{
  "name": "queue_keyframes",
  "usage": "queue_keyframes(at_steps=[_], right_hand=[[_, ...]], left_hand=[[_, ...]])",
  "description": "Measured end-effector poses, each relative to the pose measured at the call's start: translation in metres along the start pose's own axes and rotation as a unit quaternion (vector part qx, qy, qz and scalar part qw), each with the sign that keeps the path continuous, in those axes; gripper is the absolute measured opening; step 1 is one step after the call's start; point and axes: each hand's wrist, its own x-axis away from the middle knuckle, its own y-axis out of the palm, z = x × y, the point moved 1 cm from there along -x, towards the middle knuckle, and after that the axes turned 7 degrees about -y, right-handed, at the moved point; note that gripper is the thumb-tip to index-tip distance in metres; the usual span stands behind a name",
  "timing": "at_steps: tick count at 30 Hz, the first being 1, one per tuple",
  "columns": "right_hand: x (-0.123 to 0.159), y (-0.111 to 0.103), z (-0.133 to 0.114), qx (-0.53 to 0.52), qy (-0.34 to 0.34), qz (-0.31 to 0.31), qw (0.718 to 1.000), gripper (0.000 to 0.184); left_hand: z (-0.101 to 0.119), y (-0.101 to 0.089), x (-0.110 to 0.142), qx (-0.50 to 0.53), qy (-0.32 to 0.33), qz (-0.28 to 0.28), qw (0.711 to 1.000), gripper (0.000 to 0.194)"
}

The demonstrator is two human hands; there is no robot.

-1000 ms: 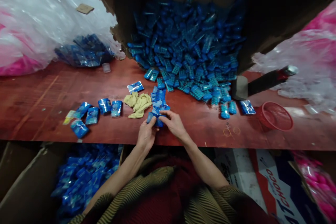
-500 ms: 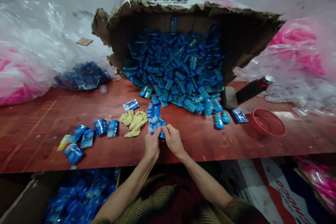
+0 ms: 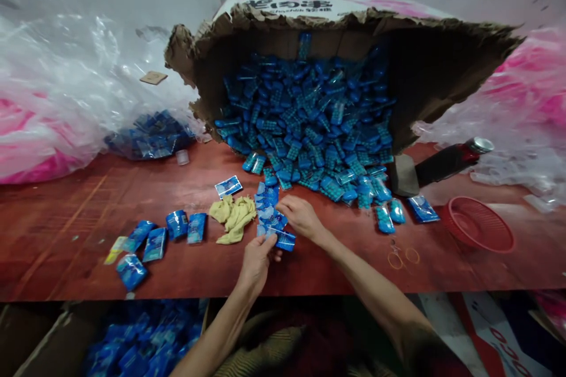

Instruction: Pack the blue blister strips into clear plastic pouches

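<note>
My left hand is closed, thumb on top, around a flat blue printed packet just above the table's front part. My right hand has its fingers curled together over a row of overlapping blue packets. Whether anything sits between those fingertips is hidden. Left of the row lies a crumpled yellow-green cloth, with one flat blue packet behind it. Farther left are several filled blue packets and a small yellow piece.
A torn cardboard box spills many blue-capped clear containers onto the red table. To the right are a dark bottle, a red plastic basket and rubber bands. Plastic bags line the back.
My hands, together at the packet before, are now apart. The right one has moved up and away over the row, while the left keeps the packet lower down. The view has shifted slightly.
</note>
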Motion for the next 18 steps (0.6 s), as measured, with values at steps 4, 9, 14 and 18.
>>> queue_keyframes(at_steps=[4, 9, 14, 18], right_hand=[[-0.093, 0.036, 0.004, 0.265, -0.189, -0.117, 0.938, 0.028], [-0.16, 0.064, 0.033, 0.366, -0.206, -0.23, 0.878, 0.033], [-0.143, 0.034, 0.053, 0.391, -0.207, -0.248, 0.862, 0.028], [-0.109, 0.004, 0.056, 0.405, -0.195, -0.23, 0.863, 0.031]], left_hand=[[-0.004, -0.002, -0.005, 0.003, -0.035, 0.009, 0.999, 0.041], [0.002, -0.002, -0.014, -0.01, -0.037, 0.02, 0.999, 0.04], [0.006, -0.004, -0.018, -0.007, -0.071, 0.008, 0.997, 0.04], [0.006, -0.004, -0.018, 0.014, -0.07, 0.017, 0.997, 0.04]])
